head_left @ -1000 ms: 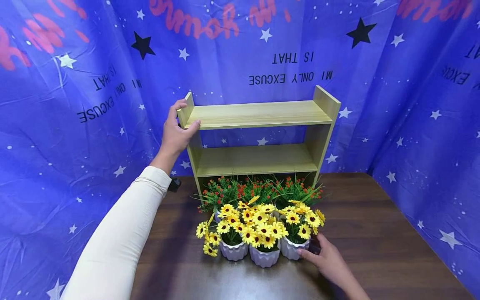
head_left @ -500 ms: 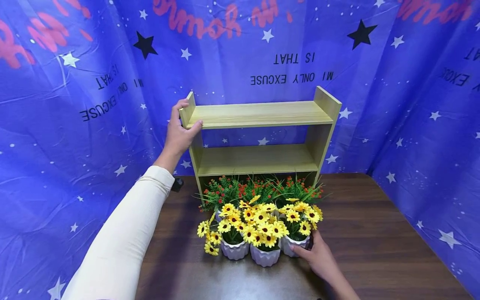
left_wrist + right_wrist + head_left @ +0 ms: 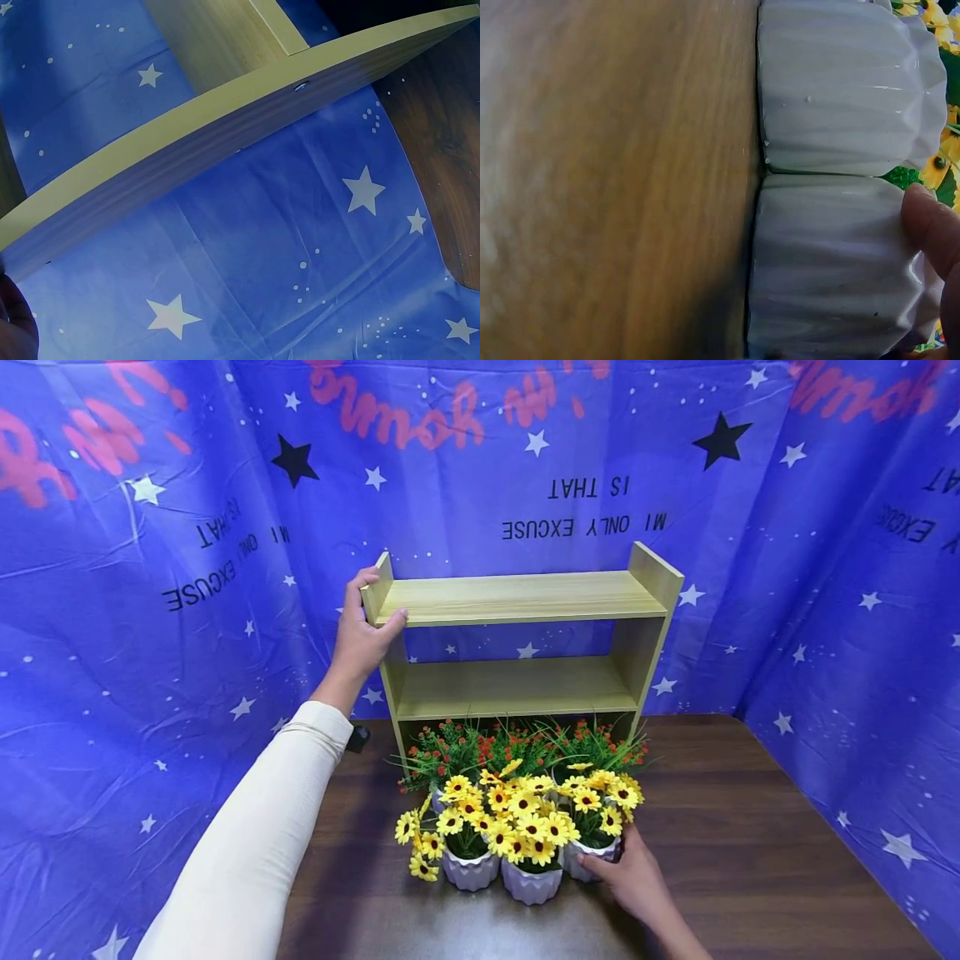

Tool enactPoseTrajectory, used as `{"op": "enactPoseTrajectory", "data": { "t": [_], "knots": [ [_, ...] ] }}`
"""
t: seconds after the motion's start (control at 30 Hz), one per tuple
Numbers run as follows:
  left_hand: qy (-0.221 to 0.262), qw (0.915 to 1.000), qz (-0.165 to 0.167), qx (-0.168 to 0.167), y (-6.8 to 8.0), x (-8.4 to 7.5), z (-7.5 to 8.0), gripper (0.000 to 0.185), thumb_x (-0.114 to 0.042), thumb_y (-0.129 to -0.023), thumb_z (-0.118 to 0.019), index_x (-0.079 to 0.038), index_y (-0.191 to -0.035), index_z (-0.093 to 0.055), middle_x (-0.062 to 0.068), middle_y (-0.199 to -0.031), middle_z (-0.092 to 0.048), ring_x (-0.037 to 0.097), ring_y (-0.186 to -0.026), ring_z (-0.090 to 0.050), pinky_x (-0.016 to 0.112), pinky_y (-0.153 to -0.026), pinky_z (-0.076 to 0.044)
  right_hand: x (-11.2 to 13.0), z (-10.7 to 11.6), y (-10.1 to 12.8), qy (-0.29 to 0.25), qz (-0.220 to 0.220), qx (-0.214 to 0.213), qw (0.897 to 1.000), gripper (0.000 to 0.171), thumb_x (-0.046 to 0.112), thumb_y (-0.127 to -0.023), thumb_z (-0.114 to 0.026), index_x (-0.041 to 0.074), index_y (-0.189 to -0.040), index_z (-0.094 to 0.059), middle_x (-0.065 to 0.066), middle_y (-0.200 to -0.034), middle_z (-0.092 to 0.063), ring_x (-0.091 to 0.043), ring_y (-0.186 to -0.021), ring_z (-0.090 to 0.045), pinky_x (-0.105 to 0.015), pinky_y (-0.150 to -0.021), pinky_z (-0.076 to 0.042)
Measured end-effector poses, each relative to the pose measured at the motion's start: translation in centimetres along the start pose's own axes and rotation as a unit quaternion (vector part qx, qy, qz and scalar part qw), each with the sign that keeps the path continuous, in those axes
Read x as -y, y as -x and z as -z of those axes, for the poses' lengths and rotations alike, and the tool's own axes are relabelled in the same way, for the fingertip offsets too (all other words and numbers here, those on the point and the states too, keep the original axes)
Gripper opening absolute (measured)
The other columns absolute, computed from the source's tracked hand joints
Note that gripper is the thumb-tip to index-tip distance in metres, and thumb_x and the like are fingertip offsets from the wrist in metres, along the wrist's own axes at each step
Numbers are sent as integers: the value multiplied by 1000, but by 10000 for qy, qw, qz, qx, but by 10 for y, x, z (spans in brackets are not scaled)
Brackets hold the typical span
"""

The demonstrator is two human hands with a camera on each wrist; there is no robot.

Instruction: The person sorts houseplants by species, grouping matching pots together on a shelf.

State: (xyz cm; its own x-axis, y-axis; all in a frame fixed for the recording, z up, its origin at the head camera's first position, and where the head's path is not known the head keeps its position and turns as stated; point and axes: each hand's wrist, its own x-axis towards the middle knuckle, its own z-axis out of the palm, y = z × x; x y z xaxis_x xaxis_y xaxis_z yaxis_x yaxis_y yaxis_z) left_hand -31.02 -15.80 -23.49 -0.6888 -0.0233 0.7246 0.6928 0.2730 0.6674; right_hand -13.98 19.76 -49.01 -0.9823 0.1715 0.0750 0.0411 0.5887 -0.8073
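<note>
My left hand (image 3: pixel 360 631) grips the upper left corner of a light wooden shelf (image 3: pixel 525 596), its thumb over the top board and fingers around the side panel. In the left wrist view the shelf's side panel (image 3: pixel 225 112) crosses the picture, with part of that hand at the edge. At the table's middle, my right hand (image 3: pixel 637 877) holds the rightmost white fluted flowerpot (image 3: pixel 592 860) of yellow daisies, thumb at the front. The right wrist view shows the thumb on this pot (image 3: pixel 825 262), which touches a neighbouring pot (image 3: pixel 840 90). The other fingers are mostly hidden.
Two more pots of yellow daisies, the left pot (image 3: pixel 470 870) and the middle pot (image 3: pixel 532 885), stand close by on the brown table (image 3: pixel 750 843). Behind them, red-flowered green plants (image 3: pixel 517 745) line the shelf's foot. A blue star-patterned curtain (image 3: pixel 480 510) surrounds the table.
My right hand has moved left, closer around the rightmost pot, which has shifted slightly toward the middle pot. The left hand stays on the shelf. The head view has shifted a little.
</note>
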Motion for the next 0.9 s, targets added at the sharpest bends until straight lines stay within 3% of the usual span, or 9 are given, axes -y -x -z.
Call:
{"op": "enactPoseTrajectory", "data": {
  "t": [0.4, 0.67, 0.9],
  "knots": [
    [-62, 10000, -1, 19, 1, 1, 1, 56, 4, -84, -69, 8, -132, -41, 21, -151, -38, 33, -134, -41, 33, -107, -33, 8, 6, 2, -274, -117, -352, 9989, 86, 34, -76, -85, -4, -139, -42, -30, -132, -55, -43, -121, -52, -55, -101, -39],
    [-74, 9999, -65, -34, -1, 0, 0, 54, 5, -83, -68, 8, -130, -41, 21, -151, -38, 35, -135, -39, 37, -110, -32, 26, 21, 3, -583, -196, -487, 9969, 85, 34, -77, -85, -3, -141, -42, -31, -137, -52, -42, -128, -47, -55, -105, -36],
    [-50, 10000, -35, -35, -1, 1, -1, 55, 5, -83, -68, 8, -130, -41, 21, -151, -38, 33, -135, -40, 31, -108, -32, 39, 29, 6, -944, -188, -746, 9926, 84, 32, -77, -85, -2, -141, -43, -30, -140, -49, -41, -132, -44, -54, -107, -35]
  ]
}}
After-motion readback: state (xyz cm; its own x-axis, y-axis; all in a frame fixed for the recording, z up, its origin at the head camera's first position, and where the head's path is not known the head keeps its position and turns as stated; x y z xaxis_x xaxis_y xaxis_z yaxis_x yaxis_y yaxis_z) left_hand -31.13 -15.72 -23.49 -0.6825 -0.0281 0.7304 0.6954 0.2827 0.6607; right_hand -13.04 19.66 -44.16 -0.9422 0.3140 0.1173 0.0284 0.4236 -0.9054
